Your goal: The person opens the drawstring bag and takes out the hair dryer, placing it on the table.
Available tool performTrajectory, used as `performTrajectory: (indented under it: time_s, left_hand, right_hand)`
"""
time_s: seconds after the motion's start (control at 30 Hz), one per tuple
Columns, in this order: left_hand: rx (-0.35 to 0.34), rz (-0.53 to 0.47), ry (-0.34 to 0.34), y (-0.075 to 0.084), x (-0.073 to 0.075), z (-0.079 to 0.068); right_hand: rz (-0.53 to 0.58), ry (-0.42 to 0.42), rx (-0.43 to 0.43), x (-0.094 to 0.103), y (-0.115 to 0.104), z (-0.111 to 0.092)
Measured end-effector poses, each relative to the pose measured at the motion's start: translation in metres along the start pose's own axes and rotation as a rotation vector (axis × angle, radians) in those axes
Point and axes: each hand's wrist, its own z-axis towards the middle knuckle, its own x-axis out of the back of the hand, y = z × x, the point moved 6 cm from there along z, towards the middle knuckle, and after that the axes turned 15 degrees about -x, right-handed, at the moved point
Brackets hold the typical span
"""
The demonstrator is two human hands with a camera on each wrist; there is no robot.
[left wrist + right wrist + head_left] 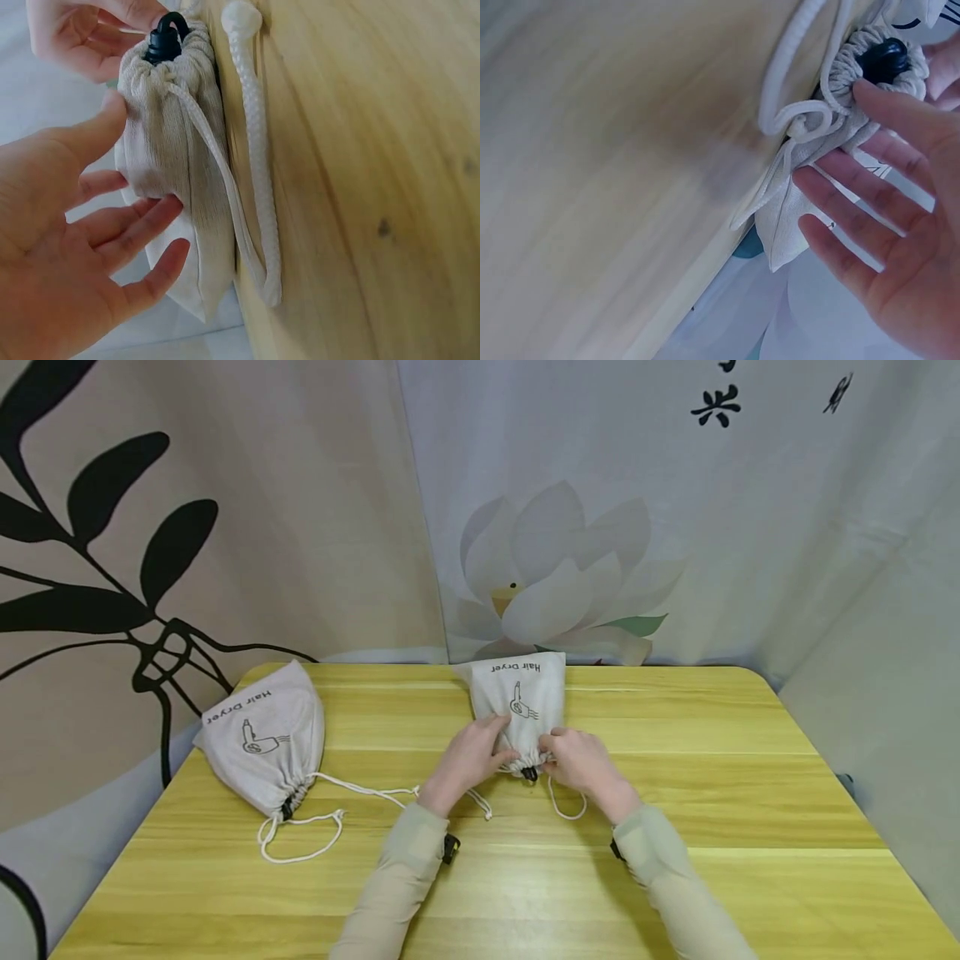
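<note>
One bag (517,685) lies near the far edge of the table (712,777), between the left hand (468,756) and the right hand (581,764), its gathered mouth and black toggle (529,773) facing the person. The left hand's grip is wide, loosely spread fingers against the cloth; the right hand's thumb rests on the mouth's rim, fingers extended along the side. A second bag (266,739) lies apart at left, white cords (367,791) trailing.

Cord (360,789) across gap between bags (262,739)
</note>
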Motion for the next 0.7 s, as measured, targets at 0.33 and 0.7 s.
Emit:
performTrajectory:
  time_s: [0.33,0.7]
  left_hand:
    - [-0.048,0.068,-0.056,0.009,-0.007,0.005]
    - [-0.153,0.224,-0.01,0.021,-0.008,0.003]
  right_hand:
    - [-0.002,-0.031,-0.033,-0.001,0.011,-0.003]
    - [-0.015,0.064,0.01,0.0,0.012,-0.007]
